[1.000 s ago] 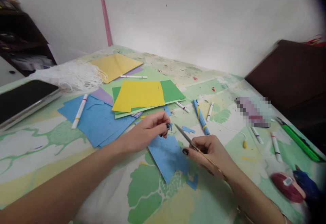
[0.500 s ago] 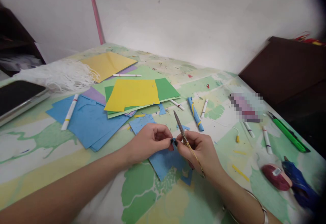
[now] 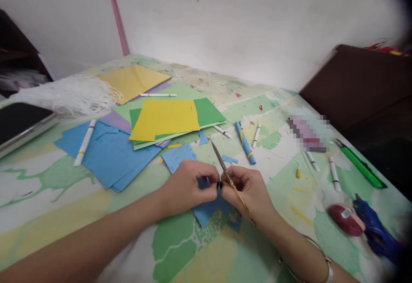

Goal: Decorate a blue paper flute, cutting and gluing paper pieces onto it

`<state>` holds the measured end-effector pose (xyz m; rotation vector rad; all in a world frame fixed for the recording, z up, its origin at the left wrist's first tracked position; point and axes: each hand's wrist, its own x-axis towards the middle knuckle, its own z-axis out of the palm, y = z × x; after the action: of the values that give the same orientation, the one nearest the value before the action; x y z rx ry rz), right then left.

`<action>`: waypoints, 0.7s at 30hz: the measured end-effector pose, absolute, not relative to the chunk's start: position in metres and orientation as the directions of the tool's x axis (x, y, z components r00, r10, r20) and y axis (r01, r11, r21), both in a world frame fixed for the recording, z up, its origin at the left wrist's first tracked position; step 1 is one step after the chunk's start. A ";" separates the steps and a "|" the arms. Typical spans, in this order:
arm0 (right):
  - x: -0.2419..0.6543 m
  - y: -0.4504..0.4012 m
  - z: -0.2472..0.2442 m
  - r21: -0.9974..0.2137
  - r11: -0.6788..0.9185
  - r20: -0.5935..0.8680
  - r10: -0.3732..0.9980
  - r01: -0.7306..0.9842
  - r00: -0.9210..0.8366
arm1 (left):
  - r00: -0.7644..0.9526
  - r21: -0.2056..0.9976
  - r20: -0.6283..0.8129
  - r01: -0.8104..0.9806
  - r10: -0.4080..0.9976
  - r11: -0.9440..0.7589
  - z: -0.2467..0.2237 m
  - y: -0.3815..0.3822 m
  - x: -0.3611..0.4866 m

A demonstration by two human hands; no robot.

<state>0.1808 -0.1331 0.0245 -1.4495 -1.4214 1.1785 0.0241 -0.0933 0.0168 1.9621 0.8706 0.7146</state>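
Observation:
My left hand and my right hand meet above a blue paper sheet, thumbs and forefingers pinched together tip to tip. The small piece of blue paper between them is almost wholly covered by the fingers. My right hand also keeps hold of a pair of scissors with gold-coloured handles; its closed blades point up and to the left. Blue paper scraps lie just beyond the fingers. A rolled blue paper tube with a yellow strip rests behind my right hand.
Stacked yellow paper and blue sheets lie to the left, with a white marker on top. White string is heaped behind. On the right are a green cutter, a red-pink mouse-shaped object and a blue tool.
Both hands have drawn closer at the fingertips, which now hide the small blue piece that showed between them. The scissors have shifted slightly left with my right hand. The view has moved slightly.

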 end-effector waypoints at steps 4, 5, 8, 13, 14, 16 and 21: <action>0.184 -0.131 0.024 -0.944 -0.087 -0.079 0.996 0.319 0.039 | 0.452 0.930 0.142 0.244 0.880 -0.275 0.021 -0.091 0.021; 0.185 -0.130 0.023 -0.938 -0.082 -0.064 0.996 0.337 0.065 | 0.415 0.970 0.093 0.168 0.905 -0.176 0.021 -0.089 0.020; 0.188 -0.129 0.020 -0.893 -0.011 0.030 0.996 0.450 0.084 | 0.367 0.997 -0.020 -0.059 0.930 0.044 0.024 -0.086 0.019; 0.184 -0.134 0.016 -0.769 0.145 0.165 0.986 0.623 -0.027 | 0.378 0.965 -0.038 -0.225 0.925 0.132 0.024 -0.090 0.021; 0.182 -0.136 0.017 -0.758 0.167 0.180 0.983 0.630 -0.043 | 0.380 0.958 -0.042 -0.248 0.924 0.146 0.023 -0.092 0.022; 0.180 -0.139 0.018 -0.741 0.195 0.205 0.977 0.643 -0.059 | 0.375 0.941 -0.051 -0.294 0.926 0.171 0.023 -0.093 0.023; 0.178 -0.141 0.017 -0.693 0.209 0.244 0.969 0.690 -0.048 | 0.369 0.903 -0.080 -0.366 0.926 0.224 0.024 -0.094 0.025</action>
<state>0.1779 -0.1406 0.0166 -1.5460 -1.8040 0.5202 0.0247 -0.0936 0.0239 0.9440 0.7301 1.0104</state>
